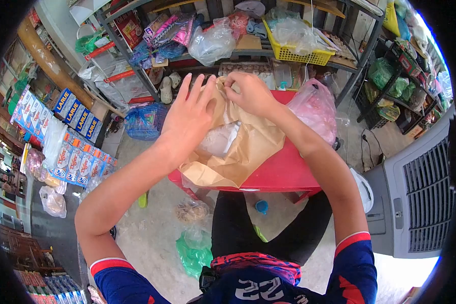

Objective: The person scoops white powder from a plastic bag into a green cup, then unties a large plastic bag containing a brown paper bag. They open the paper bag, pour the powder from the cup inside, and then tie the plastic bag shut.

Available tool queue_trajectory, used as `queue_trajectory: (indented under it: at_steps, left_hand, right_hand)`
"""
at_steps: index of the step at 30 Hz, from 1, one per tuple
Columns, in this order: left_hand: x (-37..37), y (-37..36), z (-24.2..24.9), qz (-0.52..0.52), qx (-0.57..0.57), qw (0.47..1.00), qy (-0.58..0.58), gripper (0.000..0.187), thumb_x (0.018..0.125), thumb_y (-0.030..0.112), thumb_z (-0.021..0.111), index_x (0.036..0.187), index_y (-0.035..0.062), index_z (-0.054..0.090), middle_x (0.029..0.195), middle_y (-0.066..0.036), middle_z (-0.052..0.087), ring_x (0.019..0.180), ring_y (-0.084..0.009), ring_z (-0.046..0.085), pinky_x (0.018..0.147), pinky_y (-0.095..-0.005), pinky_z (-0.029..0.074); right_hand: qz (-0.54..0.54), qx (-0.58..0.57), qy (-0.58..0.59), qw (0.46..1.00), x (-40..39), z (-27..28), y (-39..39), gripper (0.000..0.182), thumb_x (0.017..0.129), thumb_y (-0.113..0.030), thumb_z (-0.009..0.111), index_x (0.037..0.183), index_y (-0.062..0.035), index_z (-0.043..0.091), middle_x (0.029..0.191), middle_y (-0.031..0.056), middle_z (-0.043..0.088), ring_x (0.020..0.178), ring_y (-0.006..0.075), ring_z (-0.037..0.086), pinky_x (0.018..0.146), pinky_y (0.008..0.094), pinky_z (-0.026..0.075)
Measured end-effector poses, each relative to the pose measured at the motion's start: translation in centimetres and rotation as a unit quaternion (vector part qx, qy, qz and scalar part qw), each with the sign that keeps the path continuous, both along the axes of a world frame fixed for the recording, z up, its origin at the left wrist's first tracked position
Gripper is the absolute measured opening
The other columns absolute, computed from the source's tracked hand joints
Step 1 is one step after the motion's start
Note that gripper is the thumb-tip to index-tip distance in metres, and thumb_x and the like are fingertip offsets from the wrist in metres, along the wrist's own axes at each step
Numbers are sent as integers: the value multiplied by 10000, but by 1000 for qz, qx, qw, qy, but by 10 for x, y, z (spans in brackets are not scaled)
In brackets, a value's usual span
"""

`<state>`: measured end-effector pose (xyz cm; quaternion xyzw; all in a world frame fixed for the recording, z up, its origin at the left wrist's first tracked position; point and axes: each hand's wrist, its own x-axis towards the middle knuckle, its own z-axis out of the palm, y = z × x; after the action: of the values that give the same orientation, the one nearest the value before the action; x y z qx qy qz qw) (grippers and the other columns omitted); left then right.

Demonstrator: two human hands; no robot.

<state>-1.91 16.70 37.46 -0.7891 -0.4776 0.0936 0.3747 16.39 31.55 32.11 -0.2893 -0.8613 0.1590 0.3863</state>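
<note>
A crumpled sheet of brown paper (pixel 256 147), perhaps an opened bag, lies on a red table (pixel 294 175) in front of me. Inside its folds shows something whitish and translucent, like plastic (pixel 220 139), with a white piece beside it. My left hand (pixel 190 114) rests against the paper's left side, its fingers stretched out and spread. At the far edge, my right hand (pixel 251 93) has curled fingers pinching the paper. A pink plastic bag (pixel 316 109) stands on the table's right side, close to my right forearm.
Metal shelves (pixel 253 52) behind the table carry plastic bags and a yellow basket (pixel 301 50). A blue basket (pixel 146 121) and stacked drink cartons (pixel 78 116) stand left. A grey air cooler (pixel 415 187) is at right. A green bag (pixel 193 253) lies on the floor.
</note>
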Motion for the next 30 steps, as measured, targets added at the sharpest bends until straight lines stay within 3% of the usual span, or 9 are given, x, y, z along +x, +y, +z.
queue_trajectory:
  at_steps: [2,5,8,11,30]
  left_hand:
    - [-2,2,0,-40,23,998,-41,462,948,196,630,1391,83,695,1695,-203,372,1552,-376,387,1318,-583,223]
    - [2,0,5,37,-14,999,31,509,956,203,626,1457,116,653,1703,-197,361,1554,-379,386,1319,-582,221]
    - [-1,3,1,-12,7,1000,-12,542,965,209,623,1502,135,614,1713,-194,346,1556,-379,386,1319,-582,219]
    - [4,1,5,59,-21,998,29,548,970,213,620,1512,138,603,1724,-192,331,1566,-377,375,1319,-583,219]
    - [2,0,0,32,2,999,-7,532,971,194,623,1499,126,616,1733,-178,309,1573,-387,353,1303,-599,248]
  right_hand:
    - [9,1,0,1000,-1,-1,4,190,923,-175,708,1005,-5,698,979,188,762,927,409,730,818,476,560]
    - [13,-10,-12,1000,0,1,5,187,922,-171,703,1001,-2,706,981,186,763,930,403,731,827,470,561]
    - [26,-21,-11,999,0,3,7,182,920,-164,700,996,2,710,982,185,763,934,397,733,834,465,562]
    - [31,-21,-13,999,1,2,9,181,922,-160,699,1000,3,710,985,185,763,935,395,734,834,463,563]
    - [50,3,7,999,4,-1,9,185,943,-162,712,1018,6,691,1005,197,752,962,407,727,847,471,562]
